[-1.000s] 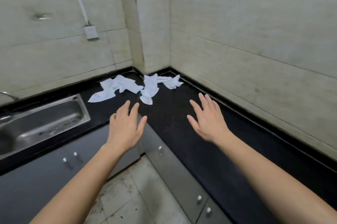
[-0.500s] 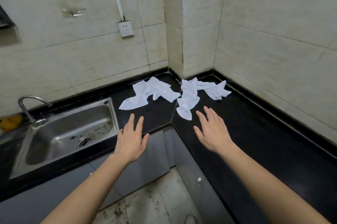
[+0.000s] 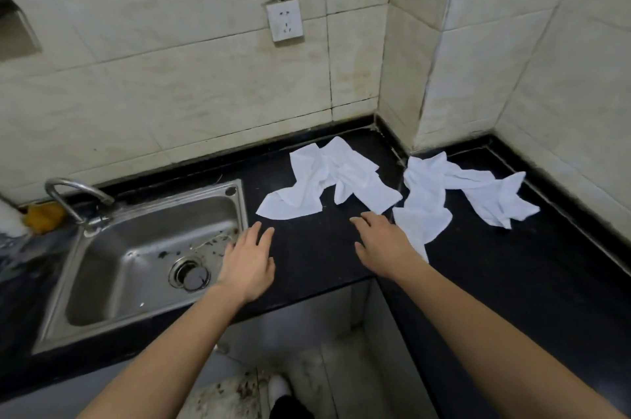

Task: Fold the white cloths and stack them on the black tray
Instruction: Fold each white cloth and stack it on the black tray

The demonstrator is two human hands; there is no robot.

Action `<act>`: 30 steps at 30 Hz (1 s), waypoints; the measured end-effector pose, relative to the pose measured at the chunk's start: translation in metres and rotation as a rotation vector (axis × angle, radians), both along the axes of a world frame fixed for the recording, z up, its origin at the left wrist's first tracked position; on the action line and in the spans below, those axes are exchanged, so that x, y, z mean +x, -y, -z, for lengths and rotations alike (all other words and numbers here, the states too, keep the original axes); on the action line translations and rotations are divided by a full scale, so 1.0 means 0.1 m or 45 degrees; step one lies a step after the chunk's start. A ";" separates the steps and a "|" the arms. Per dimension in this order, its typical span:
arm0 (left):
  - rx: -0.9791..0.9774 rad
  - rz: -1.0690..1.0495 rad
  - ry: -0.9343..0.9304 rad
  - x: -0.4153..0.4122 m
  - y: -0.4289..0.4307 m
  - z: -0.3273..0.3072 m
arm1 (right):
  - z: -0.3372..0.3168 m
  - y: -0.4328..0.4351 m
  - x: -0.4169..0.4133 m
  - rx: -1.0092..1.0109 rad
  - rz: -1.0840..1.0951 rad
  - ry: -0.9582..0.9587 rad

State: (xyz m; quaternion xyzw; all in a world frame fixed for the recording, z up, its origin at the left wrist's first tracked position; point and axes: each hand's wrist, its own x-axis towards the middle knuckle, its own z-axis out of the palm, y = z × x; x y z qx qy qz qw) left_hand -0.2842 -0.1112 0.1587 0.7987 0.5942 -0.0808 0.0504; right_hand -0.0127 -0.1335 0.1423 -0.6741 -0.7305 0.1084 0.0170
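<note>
Head view: a corner of beige tiled walls (image 3: 170, 94) is seen above an L-shaped black countertop (image 3: 512, 282), by which the middle and right of the frame are filled. A stainless steel sink (image 3: 102, 265) is set into the countertop at the left.

The white cloths (image 3: 495, 196) are found unfolded and crumpled at the back of the countertop, in the corner. A first heap (image 3: 327, 179) is spread just right of the sink. A second heap (image 3: 426, 200) is laid just beside it, with a long part trailed toward the right wall.

Both bare forearms are stretched forward from the bottom edge. The left hand (image 3: 247, 261) is held palm down, fingers straight and slightly spread, over the counter just beside the sink's right rim; nothing is gripped by it. The right hand (image 3: 382, 244) is likewise held flat with fingers extended and nothing gripped. Its fingertips are pointed at the near edge of the first heap, and the near corner of the second heap is partly covered by it. Whether that cloth is touched cannot be told.

A white socket (image 3: 284, 20) is mounted on the back wall. A curved tap (image 3: 73, 191) is fixed behind the sink, a yellow object (image 3: 42, 217) is lodged to its left, and a round drain (image 3: 190, 273) is set in the basin floor.
</note>
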 end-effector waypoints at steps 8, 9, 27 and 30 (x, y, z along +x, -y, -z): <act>-0.133 0.174 -0.079 -0.47 -1.23 0.57 | 0.41 -0.99 -0.52 -0.271 0.011 0.092; -0.141 0.210 -0.080 -0.51 -1.40 0.64 | 0.44 -1.13 -0.58 -0.305 0.017 0.099; -0.151 0.493 -0.105 -0.64 -1.86 1.65 | 1.45 -1.65 -0.87 -0.261 -0.259 0.367; -0.179 0.468 -0.137 -0.60 -1.83 1.59 | 1.45 -1.58 -0.83 -0.268 -0.286 0.261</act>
